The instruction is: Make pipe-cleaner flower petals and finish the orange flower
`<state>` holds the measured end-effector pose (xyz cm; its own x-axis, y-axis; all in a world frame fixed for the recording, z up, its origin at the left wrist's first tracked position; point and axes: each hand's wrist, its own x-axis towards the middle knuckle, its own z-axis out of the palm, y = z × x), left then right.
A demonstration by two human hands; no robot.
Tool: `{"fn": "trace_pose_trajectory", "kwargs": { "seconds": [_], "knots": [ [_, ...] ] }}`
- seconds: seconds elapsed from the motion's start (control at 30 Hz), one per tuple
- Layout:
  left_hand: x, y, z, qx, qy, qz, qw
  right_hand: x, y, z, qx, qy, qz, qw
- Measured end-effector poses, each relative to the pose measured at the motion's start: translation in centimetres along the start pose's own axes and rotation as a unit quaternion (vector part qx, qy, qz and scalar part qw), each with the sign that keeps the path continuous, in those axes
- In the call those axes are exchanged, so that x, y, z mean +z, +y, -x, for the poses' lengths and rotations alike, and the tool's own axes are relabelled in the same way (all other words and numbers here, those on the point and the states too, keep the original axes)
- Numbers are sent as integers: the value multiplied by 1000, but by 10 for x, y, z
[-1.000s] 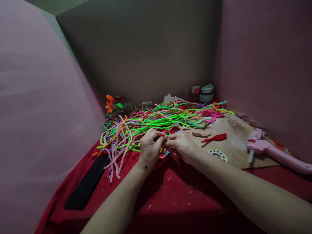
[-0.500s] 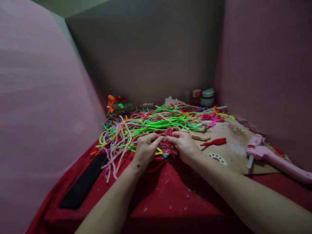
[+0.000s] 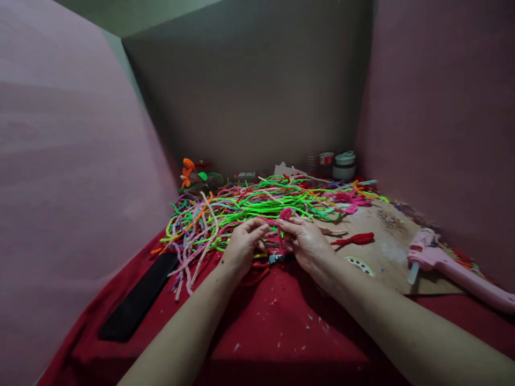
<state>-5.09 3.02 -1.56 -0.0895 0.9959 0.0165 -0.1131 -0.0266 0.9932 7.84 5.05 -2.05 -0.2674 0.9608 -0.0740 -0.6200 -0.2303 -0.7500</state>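
My right hand [image 3: 309,241] pinches a pink pipe cleaner [image 3: 285,214] bent into a small loop, its tail hanging below the fingers. Close on its left is my left hand [image 3: 243,246], fingers curled with thumb and fingertip near each other; what they hold, if anything, cannot be made out. A hand tool with a grey metal head [image 3: 276,259] and a yellow handle lies on the red cloth [image 3: 265,327] beneath the hands. Right behind them spreads a heap of many-coloured pipe cleaners [image 3: 261,203], bright green on top.
On the brown board [image 3: 386,252] at right rest a red twisted pipe cleaner piece [image 3: 358,239], a white ring with holes [image 3: 359,265] and a pink glue gun [image 3: 430,254]. A black flat object [image 3: 139,297] lies left. Orange flowers [image 3: 187,172] and a lidded container [image 3: 344,165] stand behind.
My hands have moved slightly apart, and the pink loop has shifted a little right with my right hand. My left fingers have drawn back from it. The view has tilted slightly.
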Motion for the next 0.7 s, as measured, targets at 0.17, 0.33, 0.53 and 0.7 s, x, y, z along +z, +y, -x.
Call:
{"fn": "trace_pose_trajectory", "kwargs": {
  "seconds": [0.17, 0.33, 0.53, 0.7],
  "knots": [
    [9, -7, 3, -46, -134, 10, 990, 0, 1, 1, -6, -23, 31, 999],
    [10, -2, 7, -10, -110, -65, 992, -6, 7, -1, -62, -5, 133, 989],
    [10, 5, 10, 26, -82, -106, 991, -6, 6, -1, -36, -30, 129, 991],
    [7, 3, 8, 25, -69, -82, 994, -10, 6, -4, -37, -67, 114, 990]
  ]
}}
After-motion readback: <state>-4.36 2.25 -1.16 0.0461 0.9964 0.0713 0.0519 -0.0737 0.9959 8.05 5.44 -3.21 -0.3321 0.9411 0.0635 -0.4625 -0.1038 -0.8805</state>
